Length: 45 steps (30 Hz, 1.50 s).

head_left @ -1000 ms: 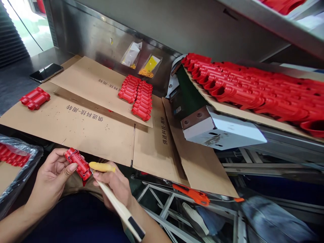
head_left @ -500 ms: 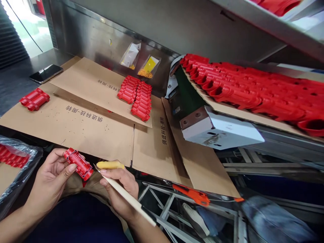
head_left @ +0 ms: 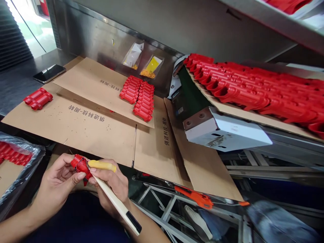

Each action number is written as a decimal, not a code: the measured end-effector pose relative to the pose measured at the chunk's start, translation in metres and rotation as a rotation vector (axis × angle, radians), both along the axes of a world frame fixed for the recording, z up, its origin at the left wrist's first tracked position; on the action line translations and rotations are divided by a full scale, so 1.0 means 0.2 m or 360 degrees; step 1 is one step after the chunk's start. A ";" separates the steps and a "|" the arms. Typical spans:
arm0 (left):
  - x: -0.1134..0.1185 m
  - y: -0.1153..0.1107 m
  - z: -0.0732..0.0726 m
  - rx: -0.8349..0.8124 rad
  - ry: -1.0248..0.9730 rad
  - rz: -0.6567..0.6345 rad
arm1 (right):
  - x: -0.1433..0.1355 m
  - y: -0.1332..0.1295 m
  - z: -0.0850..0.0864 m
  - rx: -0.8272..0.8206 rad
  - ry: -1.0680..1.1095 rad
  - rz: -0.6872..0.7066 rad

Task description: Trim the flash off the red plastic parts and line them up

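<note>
At the front edge of the cardboard, my left hand (head_left: 59,177) is closed around one end of a red plastic part (head_left: 81,165), tilted between thumb and fingers. Close against it, my right hand (head_left: 111,184) grips a knife (head_left: 115,199) with a long cream handle and a black butt end. The knife's thin tip meets the near side of the red part, though the exact contact is hidden by the fingers. A yellow finger cot (head_left: 102,165) covers the index finger of my right hand.
Red parts (head_left: 37,99) lie left on the cardboard (head_left: 113,141); more stand in two rows (head_left: 144,101). A phone (head_left: 49,73) and small bags (head_left: 152,66) lie behind. At right are a loaded red-part tray (head_left: 243,87) and white bracket (head_left: 225,131); a plastic-lined box (head_left: 37,162) stands left.
My right hand has moved left, bringing the knife to the red part. My left hand has turned the part and shifted slightly right and down. The whole view has shifted slightly.
</note>
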<state>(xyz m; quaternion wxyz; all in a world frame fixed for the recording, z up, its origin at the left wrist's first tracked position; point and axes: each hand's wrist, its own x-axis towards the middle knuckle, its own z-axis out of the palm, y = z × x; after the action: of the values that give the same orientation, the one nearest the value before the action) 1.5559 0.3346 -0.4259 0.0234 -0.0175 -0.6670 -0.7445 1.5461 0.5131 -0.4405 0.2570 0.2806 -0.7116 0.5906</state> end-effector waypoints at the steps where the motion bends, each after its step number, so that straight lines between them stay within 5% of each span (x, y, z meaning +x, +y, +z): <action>1: 0.00 0.00 0.00 0.0001 0.0000 -0.0007 | 0.01 0.00 -0.01 -0.0006 0.0000 -0.0013; 36: 0.01 -0.01 -0.05 0.0068 0.0035 0.0029 | 0.08 0.00 -0.01 -0.0001 -0.0071 -0.0107; 39: 0.01 -0.01 -0.02 0.0191 -0.0149 0.0025 | 0.08 0.05 0.02 -0.0105 -0.0322 -0.0057; 43: -0.02 -0.01 0.07 0.0593 -0.0703 -0.0227 | 0.01 0.13 0.08 -0.0106 -0.0805 -0.0114; 45: -0.03 -0.01 0.10 0.0623 -0.0897 -0.0332 | -0.04 0.14 0.10 -0.0067 -0.1082 0.0036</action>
<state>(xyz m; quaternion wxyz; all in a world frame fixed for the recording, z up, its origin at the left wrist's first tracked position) 1.5502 0.3318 -0.4050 -0.2345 0.1254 -0.4866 -0.8322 1.5385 0.5419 -0.4213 0.0041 0.0703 -0.7411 0.6677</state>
